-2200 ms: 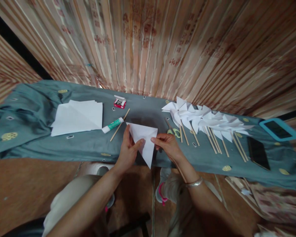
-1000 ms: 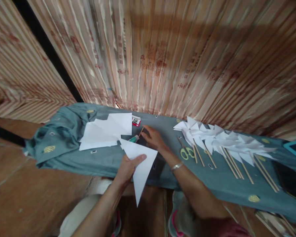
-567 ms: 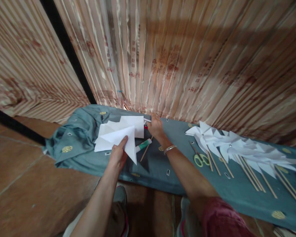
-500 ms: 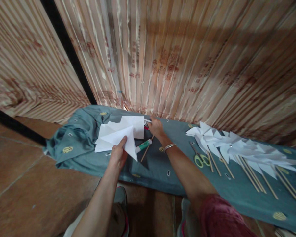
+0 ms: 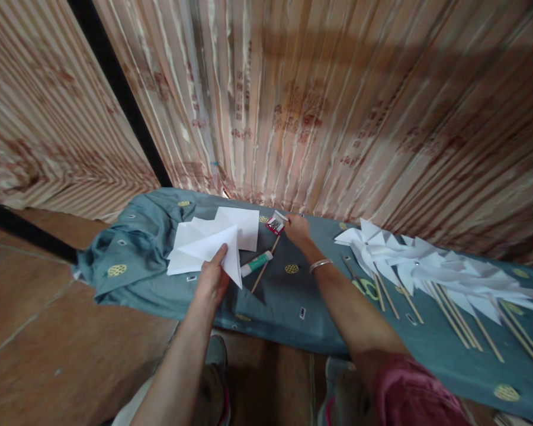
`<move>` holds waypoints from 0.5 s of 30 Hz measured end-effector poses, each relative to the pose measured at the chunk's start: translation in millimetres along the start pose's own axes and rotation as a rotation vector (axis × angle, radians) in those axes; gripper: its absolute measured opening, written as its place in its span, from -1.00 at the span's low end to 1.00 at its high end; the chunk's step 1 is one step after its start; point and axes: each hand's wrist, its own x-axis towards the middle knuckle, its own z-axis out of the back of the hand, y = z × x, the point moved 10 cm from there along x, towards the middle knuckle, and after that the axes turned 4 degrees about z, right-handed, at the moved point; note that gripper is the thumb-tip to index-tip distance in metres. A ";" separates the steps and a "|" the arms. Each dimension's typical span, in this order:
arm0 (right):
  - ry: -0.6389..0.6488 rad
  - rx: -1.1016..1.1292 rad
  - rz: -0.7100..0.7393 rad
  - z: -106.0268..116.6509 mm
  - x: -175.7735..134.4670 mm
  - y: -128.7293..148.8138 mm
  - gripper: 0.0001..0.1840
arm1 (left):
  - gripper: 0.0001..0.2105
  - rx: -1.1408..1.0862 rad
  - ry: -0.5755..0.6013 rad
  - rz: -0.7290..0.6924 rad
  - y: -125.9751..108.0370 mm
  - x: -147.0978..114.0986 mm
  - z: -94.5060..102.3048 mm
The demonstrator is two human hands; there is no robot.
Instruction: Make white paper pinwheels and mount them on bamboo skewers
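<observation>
My left hand (image 5: 214, 273) pinches a folded white paper (image 5: 217, 244), thumb on top, over other white sheets (image 5: 247, 229) on the cloth. At the back edge, my right hand (image 5: 297, 229) has its fingers closed on the right side of a small red-and-white box (image 5: 275, 223). Small dark and silvery bits show in the box, too small to name. A wooden stick (image 5: 265, 267) runs from below the box toward me. Across it lies a green-and-white glue stick (image 5: 256, 263), just right of the folded paper.
Several white paper pinwheels (image 5: 420, 260) on wooden sticks overlap along the right side. Scissors with yellow-green handles (image 5: 368, 289) lie beside them, partly behind my right forearm. A blue-green cloth (image 5: 275, 319) covers the bench. A striped curtain (image 5: 311, 118) hangs behind, with a dark pole (image 5: 124, 100) at left.
My right hand has moved a little right, and the red-and-white box, mostly covered before, now shows. My left hand keeps the folded paper, shifted slightly left.
</observation>
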 end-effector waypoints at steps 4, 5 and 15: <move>0.006 0.057 0.011 -1.1 1.0 -2.0 -0.67 | -0.92 -0.001 0.016 0.003 1.5 -0.9 -1.5; 0.009 0.072 0.016 -2.1 1.6 0.2 -0.67 | -0.92 -0.001 0.016 0.004 1.8 -1.2 -1.7; 0.044 0.162 0.047 -20.9 2.5 33.8 -0.75 | -0.94 0.005 0.003 0.028 0.8 -6.4 -3.9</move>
